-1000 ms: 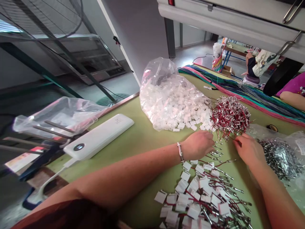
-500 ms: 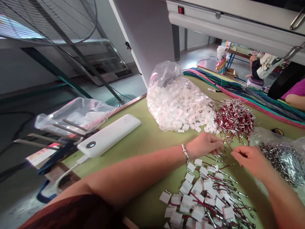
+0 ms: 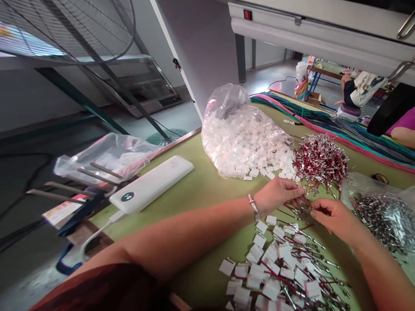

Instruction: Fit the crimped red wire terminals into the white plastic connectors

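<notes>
My left hand [image 3: 281,194], wearing a bracelet on the wrist, reaches across the table with its fingertips pinched together; what they grip is too small to make out. Close beside it, my right hand [image 3: 335,217] pinches a thin red wire [image 3: 308,202], mostly hidden by the fingers. Just behind both hands lies a heap of short red wires with metal terminals [image 3: 320,160]. Below them spread several white plastic connectors [image 3: 271,288] with red wires and metal-ended leads [image 3: 311,242] attached.
A clear bag of white connectors [image 3: 241,134] stands at the back, and a bag of metal parts [image 3: 382,216] lies at right. On the left are a white power bank [image 3: 152,183] and a fan [image 3: 97,30]. Long wire bundles [image 3: 337,127] line the far edge; people sit beyond.
My right hand has moved left toward my left hand, and the fingertips are now almost together. The view has shifted slightly.
</notes>
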`<state>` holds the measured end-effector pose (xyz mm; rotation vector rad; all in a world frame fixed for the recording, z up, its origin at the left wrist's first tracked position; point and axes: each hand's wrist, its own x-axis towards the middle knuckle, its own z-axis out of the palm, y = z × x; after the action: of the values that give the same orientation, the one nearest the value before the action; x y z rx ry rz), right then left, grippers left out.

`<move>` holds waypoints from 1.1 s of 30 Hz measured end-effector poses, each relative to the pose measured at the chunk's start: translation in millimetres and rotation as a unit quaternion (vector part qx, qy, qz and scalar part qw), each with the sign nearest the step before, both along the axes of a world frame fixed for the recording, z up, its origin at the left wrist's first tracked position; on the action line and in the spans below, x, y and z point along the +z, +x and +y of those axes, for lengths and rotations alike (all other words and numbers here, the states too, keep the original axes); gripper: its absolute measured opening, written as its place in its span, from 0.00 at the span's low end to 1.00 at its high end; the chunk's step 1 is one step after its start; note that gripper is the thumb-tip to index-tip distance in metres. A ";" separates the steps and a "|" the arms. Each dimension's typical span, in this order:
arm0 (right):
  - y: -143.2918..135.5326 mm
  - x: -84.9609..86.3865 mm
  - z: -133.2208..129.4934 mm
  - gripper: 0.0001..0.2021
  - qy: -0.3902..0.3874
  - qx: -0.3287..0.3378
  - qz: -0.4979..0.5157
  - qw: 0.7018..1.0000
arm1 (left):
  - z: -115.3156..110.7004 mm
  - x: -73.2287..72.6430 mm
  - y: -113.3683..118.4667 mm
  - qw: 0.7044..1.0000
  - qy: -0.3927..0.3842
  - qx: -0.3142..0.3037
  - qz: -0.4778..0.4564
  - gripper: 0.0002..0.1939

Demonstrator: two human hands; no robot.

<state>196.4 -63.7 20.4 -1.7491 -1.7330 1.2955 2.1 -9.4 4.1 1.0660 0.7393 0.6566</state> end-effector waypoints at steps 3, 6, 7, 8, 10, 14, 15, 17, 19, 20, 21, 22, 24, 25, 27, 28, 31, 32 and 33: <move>3.3 -4.2 1.8 0.09 -0.026 -0.040 0.026 0.999 | 1.3 -0.1 -0.6 1.000 -0.004 0.011 -0.004 0.10; -3.1 -7.3 0.2 0.09 -0.031 -0.041 0.057 0.997 | 0.7 -1.0 -0.8 1.000 0.008 0.027 -0.012 0.10; -7.7 -7.2 -1.7 0.10 -0.037 -0.032 0.061 0.997 | -0.3 -0.9 -0.7 0.999 0.017 0.029 -0.024 0.10; -12.9 -6.3 -4.1 0.11 -0.041 -0.018 0.060 0.997 | -1.8 -0.2 -0.6 0.998 0.028 0.026 -0.041 0.11; -21.9 -2.3 -8.2 0.12 -0.024 0.018 0.053 0.998 | -5.2 2.7 -0.6 0.995 0.049 0.011 -0.085 0.13; -8.5 9.2 -1.9 0.11 0.088 0.044 -0.011 0.995 | -7.6 12.3 -4.4 0.991 0.084 0.038 -0.098 0.14; 4.2 11.5 3.0 0.12 0.122 0.014 -0.064 0.990 | -6.3 14.5 -6.1 0.992 0.094 0.050 -0.074 0.13; 36.4 14.2 13.7 0.13 0.182 -0.069 -0.239 0.951 | -2.3 17.4 -9.4 0.991 0.117 0.064 -0.007 0.13; 68.2 13.5 23.1 0.13 0.189 -0.102 -0.423 0.880 | 2.7 18.3 -12.0 0.987 0.140 0.061 0.053 0.13; 80.6 11.9 26.6 0.13 0.171 -0.093 -0.478 0.857 | 5.2 18.3 -12.9 0.984 0.148 0.062 0.073 0.13; 89.6 9.5 29.1 0.13 0.147 -0.082 -0.512 0.842 | 7.6 18.0 -13.6 0.983 0.152 0.064 0.086 0.13; 95.0 6.8 30.7 0.13 0.121 -0.070 -0.534 0.834 | 9.9 17.6 -14.2 0.982 0.151 0.069 0.094 0.14; 96.8 1.4 31.3 0.13 0.084 -0.053 -0.558 0.824 | 14.3 16.9 -15.3 0.980 0.147 0.087 0.102 0.14; 94.9 -0.7 30.9 0.13 0.079 -0.049 -0.570 0.817 | 16.4 16.7 -16.0 0.978 0.148 0.097 0.106 0.14; 89.8 -2.8 30.0 0.14 0.087 -0.045 -0.591 0.800 | 20.0 16.6 -17.7 0.974 0.156 0.109 0.124 0.14; 87.9 -2.5 29.8 0.14 0.092 -0.046 -0.598 0.795 | 21.2 16.7 -18.5 0.970 0.165 0.111 0.138 0.14; 84.7 3.0 29.6 0.14 0.111 -0.083 -0.595 0.792 | 21.4 16.8 -19.0 0.958 0.213 0.074 0.178 0.13; 82.8 5.8 29.1 0.15 0.126 -0.105 -0.587 0.793 | 20.0 16.4 -18.3 0.954 0.230 0.053 0.186 0.13; 79.4 8.7 27.9 0.15 0.146 -0.124 -0.574 0.796 | 18.0 15.8 -17.0 0.950 0.244 0.030 0.191 0.13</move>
<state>275.8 -35.7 29.0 -2.6362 -1.9002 -0.3340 -15.0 8.6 19.9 1.6614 0.9736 0.7133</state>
